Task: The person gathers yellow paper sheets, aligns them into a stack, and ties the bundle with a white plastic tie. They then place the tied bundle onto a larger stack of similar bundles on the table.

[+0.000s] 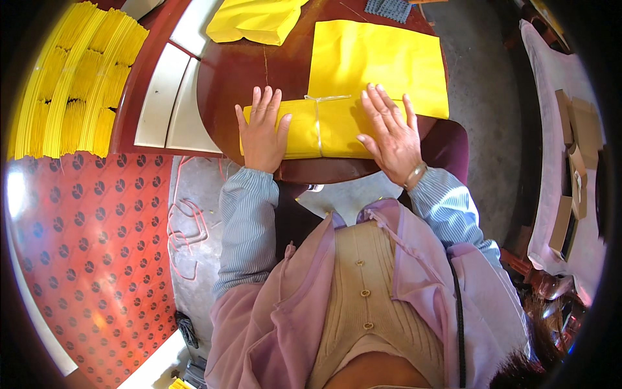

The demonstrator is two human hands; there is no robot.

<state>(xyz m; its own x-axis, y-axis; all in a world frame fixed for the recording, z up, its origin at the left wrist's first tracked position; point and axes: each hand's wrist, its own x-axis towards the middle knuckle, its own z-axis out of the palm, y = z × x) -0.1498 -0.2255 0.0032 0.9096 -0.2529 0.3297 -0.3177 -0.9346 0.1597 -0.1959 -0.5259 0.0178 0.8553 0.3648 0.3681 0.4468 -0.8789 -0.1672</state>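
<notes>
Lilac jacket (269,324) sits nearest; left hand (262,133) and right hand (393,139), both unclenched, rest on tied yellow bundle (299,133) near front edge of surface (317,170).

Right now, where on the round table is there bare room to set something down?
The round table shows bare brown between the far yellow packet, the flat yellow sheet and the left hand; a thin strip fronts the tied yellow bundle. It is crowded at the bundle, under that hand and the right hand, the sheet beyond.
</notes>
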